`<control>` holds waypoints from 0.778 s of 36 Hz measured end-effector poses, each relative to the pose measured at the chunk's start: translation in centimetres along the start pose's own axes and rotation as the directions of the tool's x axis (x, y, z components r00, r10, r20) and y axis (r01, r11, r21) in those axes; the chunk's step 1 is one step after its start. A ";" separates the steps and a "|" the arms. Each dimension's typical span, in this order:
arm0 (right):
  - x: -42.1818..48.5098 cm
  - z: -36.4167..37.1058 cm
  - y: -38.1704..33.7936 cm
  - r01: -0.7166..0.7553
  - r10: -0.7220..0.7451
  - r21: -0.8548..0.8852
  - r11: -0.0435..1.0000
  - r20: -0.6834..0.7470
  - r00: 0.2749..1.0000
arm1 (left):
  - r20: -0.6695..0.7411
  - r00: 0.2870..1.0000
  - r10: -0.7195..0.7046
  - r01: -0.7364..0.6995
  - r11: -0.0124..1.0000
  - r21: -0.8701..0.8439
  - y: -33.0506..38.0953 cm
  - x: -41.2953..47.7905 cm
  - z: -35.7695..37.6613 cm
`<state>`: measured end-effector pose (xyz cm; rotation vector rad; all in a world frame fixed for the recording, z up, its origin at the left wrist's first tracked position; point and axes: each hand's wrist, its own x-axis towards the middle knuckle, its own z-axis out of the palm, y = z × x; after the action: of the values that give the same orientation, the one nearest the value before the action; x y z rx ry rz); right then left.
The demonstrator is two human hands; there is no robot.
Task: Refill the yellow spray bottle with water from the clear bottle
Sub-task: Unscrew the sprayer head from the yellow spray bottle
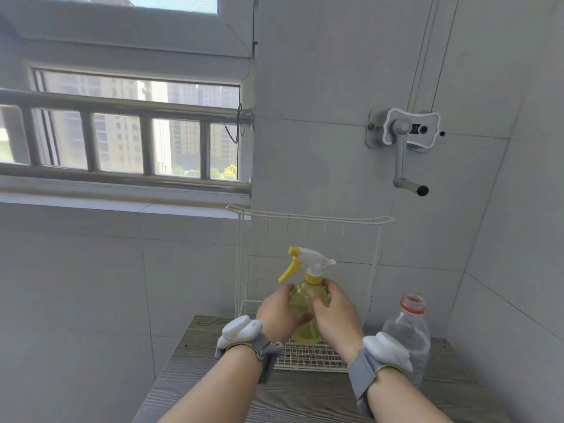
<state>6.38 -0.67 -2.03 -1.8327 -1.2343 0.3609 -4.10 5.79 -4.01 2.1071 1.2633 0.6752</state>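
While left hand (279, 314) and right hand (335, 312) grip the yellow spray bottle (306, 334) | both curled round its belly

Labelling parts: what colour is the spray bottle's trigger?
Yellow; the trigger shows best in the head view.

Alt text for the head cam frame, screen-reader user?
A left hand and right hand grip a yellow spray bottle, spray head on, upright on a white wire rack on a grey wooden tabletop. An uncapped clear bottle stands right of the rack; tiled wall and barred window behind.
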 end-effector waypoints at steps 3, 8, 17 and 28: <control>-0.7 -1.0 -1.4 0.039 -0.039 0.022 0.999 -0.023 0.999 | -0.022 0.999 0.028 -0.028 0.999 -0.015 1.0 -0.6 -1.3; -2.6 -2.7 -3.0 0.083 -0.083 0.014 0.996 -0.028 0.996 | -0.027 0.998 0.060 -0.061 0.998 -0.032 2.1 -2.5 -2.7; -6.9 -4.3 -1.8 0.055 -0.053 -0.049 0.997 0.030 0.998 | 0.048 0.998 0.047 -0.044 0.998 -0.048 1.1 -7.3 -3.0; -12.0 -4.1 1.2 0.072 -0.064 -0.111 0.991 0.077 0.995 | 0.121 0.992 0.025 -0.015 0.996 -0.086 -1.3 -13.1 -0.8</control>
<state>4.14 -13.16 -3.24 -1.8824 -1.3892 0.3284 -10.91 -5.35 -5.97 2.0607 1.1287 0.5886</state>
